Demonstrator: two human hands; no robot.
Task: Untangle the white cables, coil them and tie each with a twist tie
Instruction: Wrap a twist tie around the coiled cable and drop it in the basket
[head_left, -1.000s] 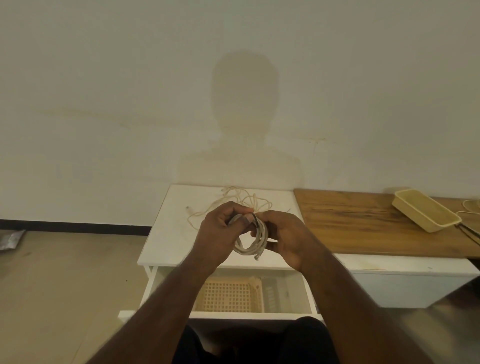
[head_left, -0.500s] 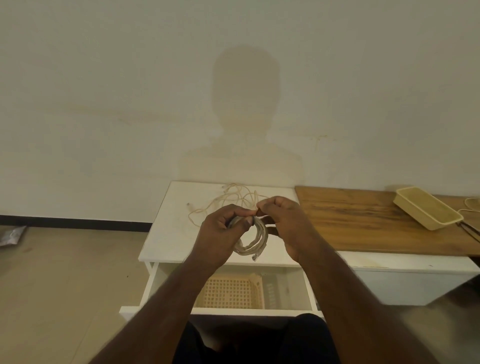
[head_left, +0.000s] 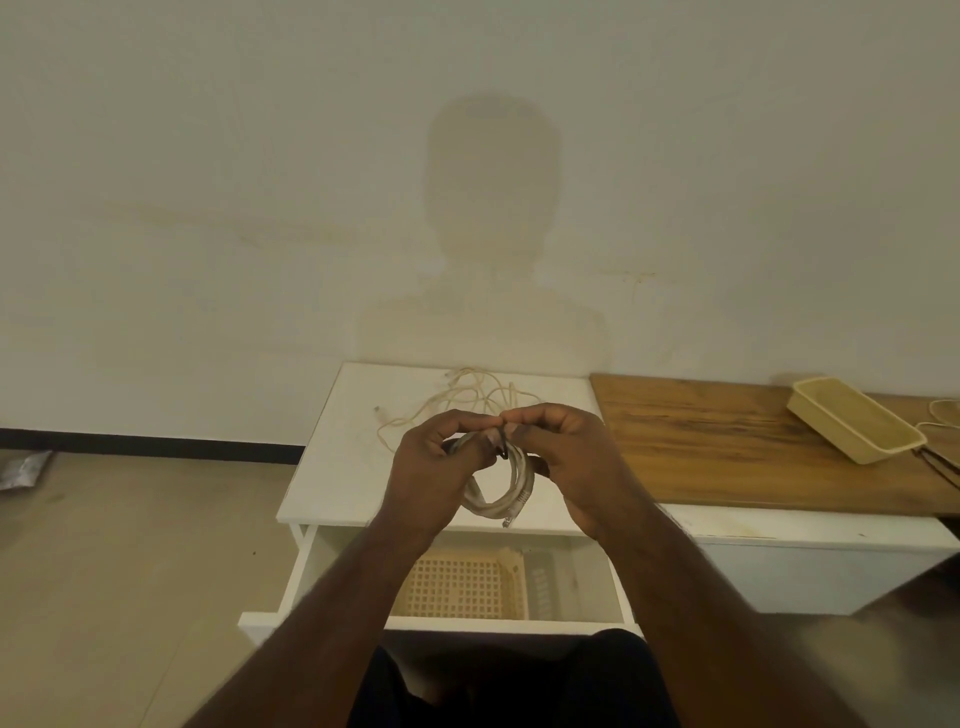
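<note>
A white cable wound into a small coil (head_left: 511, 493) hangs between my hands above the white cabinet top (head_left: 332, 467). My left hand (head_left: 434, 478) grips the coil's upper left part. My right hand (head_left: 566, 457) pinches a dark twist tie (head_left: 503, 446) at the top of the coil, where the fingertips of both hands meet. A plug end dangles at the coil's lower right. A loose, tangled white cable (head_left: 467, 400) lies on the cabinet top behind my hands.
The cabinet drawer (head_left: 571, 621) below my hands stands pulled out, with a cream lattice basket (head_left: 467, 587) inside. A wooden board (head_left: 727, 441) adjoins on the right, carrying a cream tray (head_left: 852, 421) and another cable (head_left: 943, 415) at the frame edge. A wall rises behind.
My right hand has moved up from the coil's right side to its top, and its fingertips now meet those of my left hand at the twist tie. The coil stays held in place.
</note>
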